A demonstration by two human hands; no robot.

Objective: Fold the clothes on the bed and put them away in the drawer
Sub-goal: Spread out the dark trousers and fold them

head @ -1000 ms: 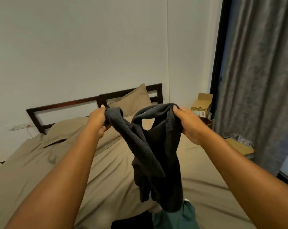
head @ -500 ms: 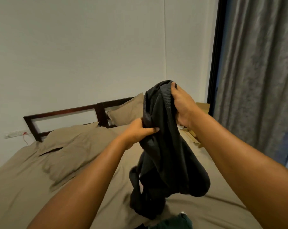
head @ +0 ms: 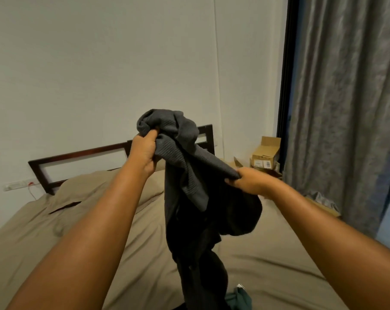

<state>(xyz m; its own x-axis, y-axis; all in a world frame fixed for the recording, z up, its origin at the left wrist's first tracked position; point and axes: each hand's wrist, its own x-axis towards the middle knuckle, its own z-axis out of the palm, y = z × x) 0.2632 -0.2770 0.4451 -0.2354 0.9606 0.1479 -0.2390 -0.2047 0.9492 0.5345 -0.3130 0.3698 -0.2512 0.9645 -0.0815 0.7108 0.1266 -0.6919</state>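
Item: dark grey ribbed knit garment (head: 185,157), centre frame, hanging over the bed (head: 77,220). Likely soft, limp, light. Your left hand (head: 144,151) clutches its bunched top; your right hand (head: 250,182) pinches an edge. Best held at the hems.

bed (head: 55,231); pillow (head: 95,189); teal garment (head: 238,300)

Plain off-white wall (head: 100,74) seen behind. White power strip (head: 18,185) mounted low on it at left, red cable (head: 31,192) hung from it. Grey curtain (head: 346,108) drawn at right, edged by a dark frame (head: 286,86). Open cardboard box (head: 266,153) stacked in the corner, labels unreadable. Flat cardboard (head: 323,208) laid at the curtain hem.
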